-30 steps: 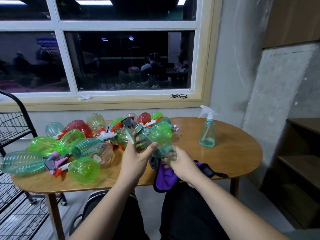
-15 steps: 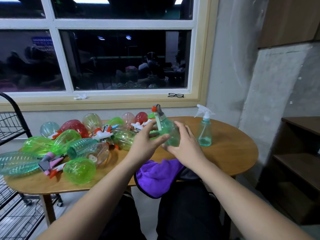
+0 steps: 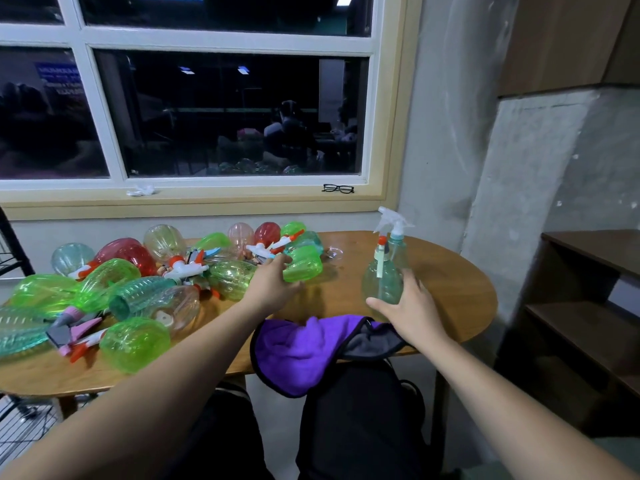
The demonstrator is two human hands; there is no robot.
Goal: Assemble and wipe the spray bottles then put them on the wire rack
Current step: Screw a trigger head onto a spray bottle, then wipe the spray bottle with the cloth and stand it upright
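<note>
A teal spray bottle with an orange-and-white sprayer stands upright on the wooden table. My right hand holds its base, thumb in front and fingers behind. My left hand reaches into the pile and grips a headless green bottle lying on its side, fingers over it and thumb under. A second teal bottle with a white sprayer stands just behind the first. A purple cloth hangs over the table's near edge onto my lap.
Several loose bottles and sprayer heads in green, red, pink and teal cover the table's left half. The black wire rack stands at the far left. A dark wooden shelf is on the right. Glasses lie on the windowsill.
The teal bottle, held in both hands before, now stands on the table beside the white-sprayer bottle. My left hand let go of it and moved left to the green bottle.
</note>
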